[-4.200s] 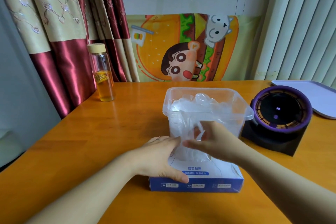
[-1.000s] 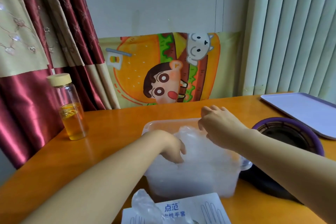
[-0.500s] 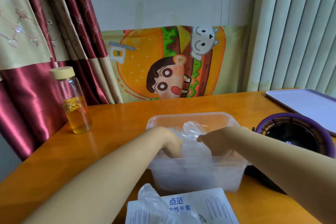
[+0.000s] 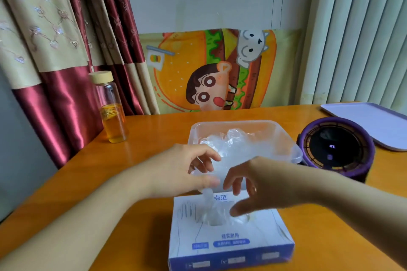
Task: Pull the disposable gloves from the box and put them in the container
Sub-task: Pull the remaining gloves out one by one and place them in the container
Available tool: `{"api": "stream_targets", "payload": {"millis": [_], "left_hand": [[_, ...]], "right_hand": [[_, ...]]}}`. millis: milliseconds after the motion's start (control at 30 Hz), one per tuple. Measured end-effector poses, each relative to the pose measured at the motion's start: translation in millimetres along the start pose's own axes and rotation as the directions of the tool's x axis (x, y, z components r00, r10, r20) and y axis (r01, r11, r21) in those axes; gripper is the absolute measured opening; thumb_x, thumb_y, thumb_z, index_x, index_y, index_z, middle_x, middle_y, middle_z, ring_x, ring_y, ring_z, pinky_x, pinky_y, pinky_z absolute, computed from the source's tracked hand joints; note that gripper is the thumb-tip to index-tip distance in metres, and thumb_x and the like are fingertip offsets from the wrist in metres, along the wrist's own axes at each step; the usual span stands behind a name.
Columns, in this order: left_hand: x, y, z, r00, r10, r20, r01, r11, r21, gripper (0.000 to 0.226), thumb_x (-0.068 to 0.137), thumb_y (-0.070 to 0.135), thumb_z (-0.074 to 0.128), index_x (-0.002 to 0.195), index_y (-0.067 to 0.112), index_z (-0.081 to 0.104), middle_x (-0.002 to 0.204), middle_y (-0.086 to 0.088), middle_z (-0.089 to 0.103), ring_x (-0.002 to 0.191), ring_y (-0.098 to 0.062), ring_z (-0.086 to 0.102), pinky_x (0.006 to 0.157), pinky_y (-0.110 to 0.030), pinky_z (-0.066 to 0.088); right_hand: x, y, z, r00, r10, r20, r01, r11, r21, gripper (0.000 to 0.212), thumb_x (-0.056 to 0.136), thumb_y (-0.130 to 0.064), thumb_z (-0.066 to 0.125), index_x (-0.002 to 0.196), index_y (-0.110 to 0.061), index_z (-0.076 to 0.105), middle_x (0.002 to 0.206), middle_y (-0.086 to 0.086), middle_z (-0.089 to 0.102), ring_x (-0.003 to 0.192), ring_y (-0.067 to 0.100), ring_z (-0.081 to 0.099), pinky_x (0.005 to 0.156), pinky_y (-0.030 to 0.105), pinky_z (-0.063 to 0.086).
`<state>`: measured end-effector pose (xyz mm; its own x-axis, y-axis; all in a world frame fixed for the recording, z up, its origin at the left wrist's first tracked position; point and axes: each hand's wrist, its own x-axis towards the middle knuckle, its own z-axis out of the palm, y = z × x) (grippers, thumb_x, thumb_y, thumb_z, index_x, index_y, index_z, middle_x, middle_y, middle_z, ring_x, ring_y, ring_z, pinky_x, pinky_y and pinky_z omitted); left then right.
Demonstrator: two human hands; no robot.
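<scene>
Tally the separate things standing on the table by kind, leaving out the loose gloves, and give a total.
Glove box: 1
Clear plastic container: 1
Glass bottle: 1
Purple round device: 1
Pale tray: 1
Total: 5

One head-worn camera looked forward and down across the table [image 4: 141, 191] from close range, the box [image 4: 231, 242] nearest the lens, the curtain [image 4: 66, 50] and wall farthest
</scene>
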<state>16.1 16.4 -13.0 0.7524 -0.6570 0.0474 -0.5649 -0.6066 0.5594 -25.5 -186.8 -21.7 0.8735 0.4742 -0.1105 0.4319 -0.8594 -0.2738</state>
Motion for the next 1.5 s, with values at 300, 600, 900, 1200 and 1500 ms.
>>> {"api": "stream_targets", "payload": {"millis": [300, 600, 900, 1200, 1500], "left_hand": [[-6, -21, 45, 0.984, -0.116, 0.134, 0.1, 0.988, 0.119, 0.057, 0.078, 0.048, 0.073, 0.129, 0.033, 0.053, 0.118, 0.021, 0.057, 0.101, 0.002, 0.057, 0.093, -0.027, 0.051], [-7, -22, 51, 0.98, -0.131, 0.15, 0.116, 0.988, 0.102, 0.036, 0.079, 0.049, 0.072, 0.104, 0.044, 0.048, 0.101, 0.024, 0.056, 0.088, 0.004, 0.055, 0.076, -0.011, 0.045], [1, -20, 22, 0.984, -0.177, 0.008, 0.16, 0.869, -0.469, 0.078, 0.05, 0.085, 0.063, 0.119, 0.05, 0.054, 0.116, 0.029, 0.061, 0.11, 0.006, 0.056, 0.098, -0.019, 0.043], [18, -1, 13, 0.861, -0.401, -0.311, -0.022, 0.583, -0.812, 0.021, 0.09, 0.022, 0.065, 0.099, 0.003, 0.068, 0.086, -0.014, 0.07, 0.078, -0.018, 0.062, 0.059, -0.017, 0.05], [30, -20, 13, 0.799, -0.549, -0.245, 0.045, 0.461, -0.886, 0.024, 0.089, 0.024, 0.067, 0.098, 0.001, 0.068, 0.084, -0.017, 0.061, 0.077, -0.025, 0.055, 0.078, -0.041, 0.051]], "right_hand": [[12, 13, 38, 0.989, 0.113, -0.099, -0.097, 0.983, 0.156, 0.014, 0.091, -0.027, 0.061, 0.101, -0.02, 0.066, 0.092, -0.014, 0.062, 0.072, -0.002, 0.055, 0.063, 0.005, 0.042], [5, 1, -12, 0.828, 0.219, -0.516, 0.14, 0.81, 0.569, 0.014, 0.094, -0.026, 0.055, 0.084, -0.017, 0.059, 0.089, 0.007, 0.07, 0.088, 0.026, 0.066, 0.08, 0.036, 0.054], [8, 6, -39, 0.961, 0.223, -0.166, 0.0, 0.598, 0.802, 0.037, 0.069, -0.049, 0.068, 0.092, -0.019, 0.074, 0.094, 0.003, 0.072, 0.089, 0.02, 0.067, 0.084, 0.035, 0.051], [8, 5, -31, 0.925, 0.301, -0.232, 0.139, 0.302, 0.943, 0.046, 0.072, -0.057, 0.06, 0.092, -0.015, 0.058, 0.099, 0.009, 0.07, 0.076, 0.017, 0.068, 0.063, 0.029, 0.052], [-10, -5, -31, 0.788, -0.164, -0.594, 0.286, 0.951, 0.117, 0.022, 0.076, -0.058, 0.06, 0.075, -0.037, 0.067, 0.141, -0.026, 0.038, 0.133, -0.006, 0.029, 0.107, 0.025, 0.026]]}}
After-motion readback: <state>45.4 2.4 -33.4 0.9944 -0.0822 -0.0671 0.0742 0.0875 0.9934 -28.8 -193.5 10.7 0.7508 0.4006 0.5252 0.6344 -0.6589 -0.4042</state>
